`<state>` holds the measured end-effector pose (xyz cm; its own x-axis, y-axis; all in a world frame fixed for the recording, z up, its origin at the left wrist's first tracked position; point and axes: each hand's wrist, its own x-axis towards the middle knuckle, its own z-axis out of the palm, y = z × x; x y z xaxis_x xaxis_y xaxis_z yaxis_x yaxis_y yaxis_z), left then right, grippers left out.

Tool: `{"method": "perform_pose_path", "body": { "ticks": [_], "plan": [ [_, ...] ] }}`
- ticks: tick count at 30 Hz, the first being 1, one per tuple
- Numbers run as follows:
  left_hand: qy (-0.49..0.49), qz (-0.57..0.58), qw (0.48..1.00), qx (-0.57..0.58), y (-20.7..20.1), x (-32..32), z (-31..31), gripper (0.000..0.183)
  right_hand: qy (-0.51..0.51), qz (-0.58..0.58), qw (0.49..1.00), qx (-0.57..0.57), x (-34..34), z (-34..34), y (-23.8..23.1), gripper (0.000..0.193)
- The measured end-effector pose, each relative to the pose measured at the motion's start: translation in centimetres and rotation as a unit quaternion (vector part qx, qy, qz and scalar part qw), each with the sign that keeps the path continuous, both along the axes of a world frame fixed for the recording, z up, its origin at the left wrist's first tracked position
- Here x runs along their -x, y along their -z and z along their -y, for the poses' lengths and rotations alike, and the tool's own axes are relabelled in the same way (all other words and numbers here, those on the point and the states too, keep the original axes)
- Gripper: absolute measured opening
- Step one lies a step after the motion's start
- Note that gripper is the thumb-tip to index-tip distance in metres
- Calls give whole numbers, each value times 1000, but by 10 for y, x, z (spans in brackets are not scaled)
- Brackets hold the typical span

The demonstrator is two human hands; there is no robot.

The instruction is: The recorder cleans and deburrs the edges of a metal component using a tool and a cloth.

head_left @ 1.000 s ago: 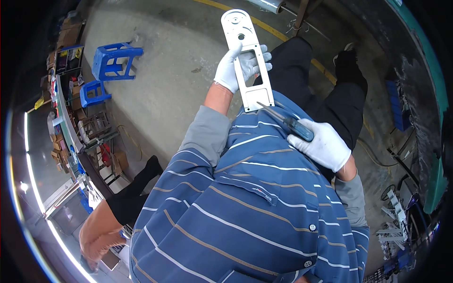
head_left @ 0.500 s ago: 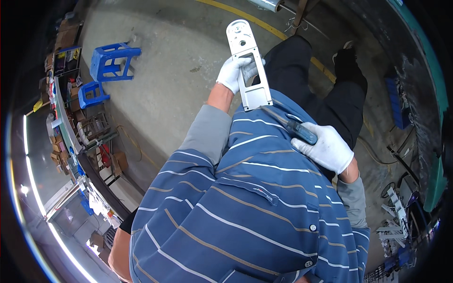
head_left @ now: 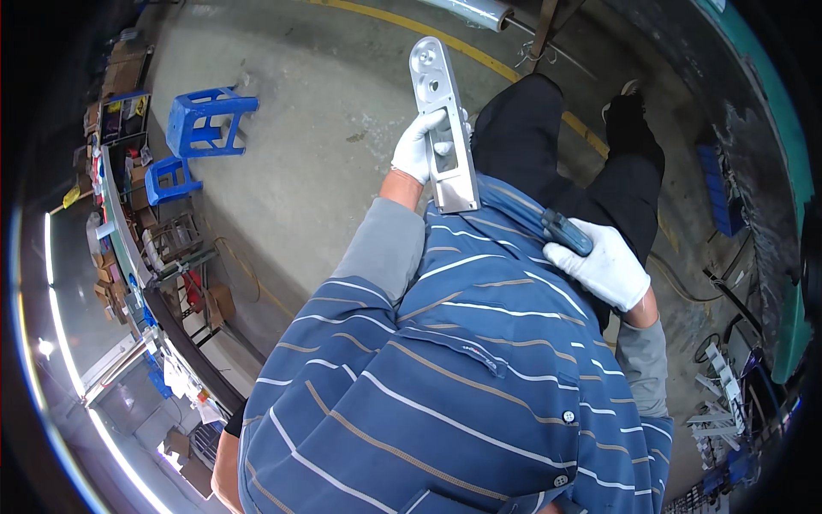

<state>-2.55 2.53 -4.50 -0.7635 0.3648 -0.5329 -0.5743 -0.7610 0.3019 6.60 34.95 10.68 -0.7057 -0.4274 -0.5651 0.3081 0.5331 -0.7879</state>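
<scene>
My left hand [head_left: 413, 149], in a white glove, grips a silver metal bracket [head_left: 455, 194] by the side of its middle. The bracket is long and flat, with a rounded far end, round recesses and rectangular cut-outs. Its square end points toward my body, over my striped shirt. My right hand [head_left: 610, 269], also gloved in white, closes round the dark blue handle of a pointed scraper-like tool [head_left: 567, 233]. The narrow blade is hard to pick out against the shirt. Tool and bracket look apart.
Two blue plastic stools [head_left: 204, 122] stand on the concrete floor at the left. Shelves with boxes [head_left: 125, 70] line the far left. A blue crate [head_left: 719, 190] and a green-edged dark surface [head_left: 798, 171] lie to the right. A clear film roll [head_left: 473, 12] is at the top.
The bracket has turned in my left hand, showing more of its side edge. My right hand has drawn the tool slightly to the right, away from the bracket's square end.
</scene>
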Motion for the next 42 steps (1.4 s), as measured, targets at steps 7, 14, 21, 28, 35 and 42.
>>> {"method": "perform_pose_path", "body": {
  "ticks": [7, 14, 21, 28, 35, 42],
  "plan": [
    [49, -16, 997, 55, 6, -3, -8, 43, 87, 94, 991, 46, 12, 9, 9, 43],
    [51, -22, 996, 65, 16, -4, -8, 42, 81, 100, 989, 77, 13, 8, 18, 43],
    [52, -12, 995, 84, 15, -6, -9, 41, 79, 92, 989, 79, 13, 9, 20, 42],
    [30, -4, 996, 82, 8, -8, -14, 38, 76, 103, 989, 75, 16, 11, 19, 43],
    [30, -9, 995, 98, 5, -10, -17, 37, 141, 137, 970, 143, 20, 8, 28, 40],
    [22, -2, 994, 103, 1, -13, -23, 36, 175, 167, 955, 171, 31, 10, 35, 36]
  ]
}}
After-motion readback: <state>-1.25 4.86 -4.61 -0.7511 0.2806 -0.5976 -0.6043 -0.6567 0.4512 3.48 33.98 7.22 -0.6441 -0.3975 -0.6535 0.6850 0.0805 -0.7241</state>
